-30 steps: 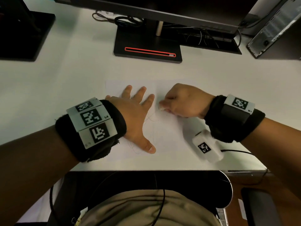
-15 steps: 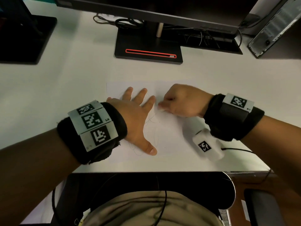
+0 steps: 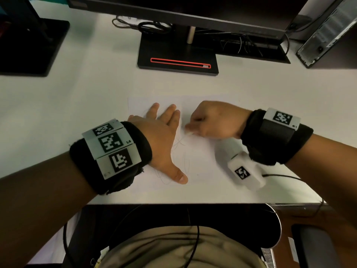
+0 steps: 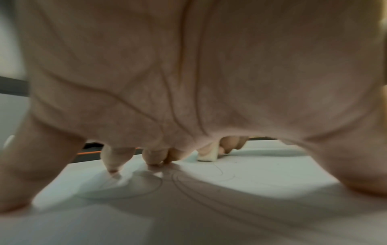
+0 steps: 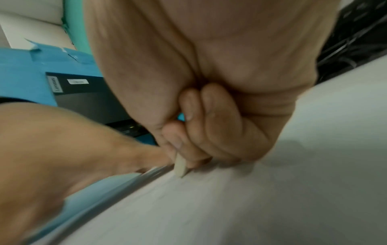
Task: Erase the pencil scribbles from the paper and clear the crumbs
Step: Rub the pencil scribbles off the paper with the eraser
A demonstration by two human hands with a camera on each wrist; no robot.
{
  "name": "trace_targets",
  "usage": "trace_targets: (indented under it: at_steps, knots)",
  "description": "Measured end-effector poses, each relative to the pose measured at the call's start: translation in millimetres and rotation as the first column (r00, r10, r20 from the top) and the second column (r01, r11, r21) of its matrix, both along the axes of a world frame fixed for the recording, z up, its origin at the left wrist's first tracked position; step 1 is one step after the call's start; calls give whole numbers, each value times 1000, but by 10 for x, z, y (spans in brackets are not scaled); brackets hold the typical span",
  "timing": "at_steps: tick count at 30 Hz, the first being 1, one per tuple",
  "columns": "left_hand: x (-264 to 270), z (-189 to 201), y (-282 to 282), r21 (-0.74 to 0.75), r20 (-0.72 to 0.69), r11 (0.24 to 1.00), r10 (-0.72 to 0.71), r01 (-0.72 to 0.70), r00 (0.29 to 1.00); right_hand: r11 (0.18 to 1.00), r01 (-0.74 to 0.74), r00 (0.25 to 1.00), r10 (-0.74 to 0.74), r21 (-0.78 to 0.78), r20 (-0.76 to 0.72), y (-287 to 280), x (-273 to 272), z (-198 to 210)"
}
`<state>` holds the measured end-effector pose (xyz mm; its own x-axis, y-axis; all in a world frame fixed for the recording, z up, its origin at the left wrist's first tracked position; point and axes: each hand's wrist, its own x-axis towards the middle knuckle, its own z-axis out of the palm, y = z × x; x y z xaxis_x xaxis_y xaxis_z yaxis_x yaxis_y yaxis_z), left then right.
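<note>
Left hand (image 3: 164, 136) flat, fingers spread, pinning paper (image 3: 201, 155); right hand (image 3: 214, 120) pinches eraser (image 4: 207, 155); scribbles (image 3: 179, 144) mostly remain; crumbs apparently none yet.

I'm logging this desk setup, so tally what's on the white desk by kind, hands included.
Hands: 2, left hand flat on the paper, right hand pinching the eraser
Paper: 1
Eraser: 1
Monitor stands: 2, one with a red-outlined slot, one at far left
Total: 6
</note>
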<state>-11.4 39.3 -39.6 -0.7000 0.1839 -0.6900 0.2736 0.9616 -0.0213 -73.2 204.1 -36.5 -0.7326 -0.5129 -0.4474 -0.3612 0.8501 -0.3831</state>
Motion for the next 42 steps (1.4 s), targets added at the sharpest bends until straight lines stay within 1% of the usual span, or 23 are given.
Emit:
trace_targets:
  at_steps: [1,3,5,6,8,10,12,13,14,15,17,18,20,21,22,24,26,28,30,31,35,39,42]
  knots:
    - [3,4,1,-5,-4,1000,-2,2,1000,1000,27,1000,-27,1,-12,6,-48,23]
    - [13,18,1,-8,-8,1000,-3,3,1000,1000,12,999,-13,-6,-42,-23,-52,20]
    - [15,23,8,-6,-11,1000,-3,3,1000,999,-39,999,38,-1,-20,-55,13,-16]
    - [14,24,6,-7,-13,1000,-3,3,1000,999,-35,999,35,2,9,-56,21,-13]
    - [17,27,6,-5,-10,1000,-4,4,1000,999,35,999,-35,-19,42,-15,-55,24]
    - [18,28,2,-4,-13,1000,-6,6,1000,998,61,998,-61,-27,2,-13,-119,48]
    - [14,22,1,3,-14,1000,-6,6,1000,1000,0,1000,0,-15,-16,-52,-68,4]
    - [19,20,-1,2,-13,1000,-4,4,1000,999,-36,999,36,-10,-7,-67,-30,-28]
    - [20,19,-3,2,-13,1000,-4,4,1000,999,-32,999,32,-9,27,-59,-20,-34]
    - [18,19,-4,2,-13,1000,-6,6,1000,1000,8,998,-6,-22,60,-33,-53,-21]
    - [20,16,-3,3,-17,1000,-11,11,1000,996,79,996,-77,-38,46,19,-141,40]
    - [20,17,-8,4,-20,1000,-11,11,1000,998,64,998,-64,-27,12,13,-138,61]
    - [22,18,-7,3,-20,1000,-11,11,1000,999,-54,998,54,5,-18,-35,-9,34]
    - [22,15,-3,-1,-20,1000,-12,12,1000,992,-121,993,121,19,-11,-57,77,1]
    - [17,15,-2,-5,-22,1000,-13,13,1000,988,-153,988,153,25,17,-62,143,-10]
    - [20,22,-6,-11,-18,1000,-16,16,1000,993,-121,992,120,5,28,-21,119,3]
    - [21,21,-3,-12,-13,1000,-15,15,1000,997,-72,997,73,3,-26,26,55,49]
    - [16,22,-4,-12,-14,1000,-16,16,1000,993,-117,992,117,4,-49,6,162,43]
    - [10,15,6,-12,-16,1000,-20,20,1000,981,-195,981,195,8,3,-27,332,1]
    - [7,12,5,-13,-17,1000,-20,20,1000,980,-201,979,200,3,25,-28,360,-2]
    - [17,15,-8,-16,-18,1000,-18,18,1000,995,-100,994,100,-6,-42,37,230,15]
    - [14,18,4,-19,-20,1000,-23,23,1000,977,-213,977,213,-18,31,2,471,-14]
    - [8,20,12,-24,-20,1000,-14,13,1000,991,-131,991,130,-3,-7,47,321,10]
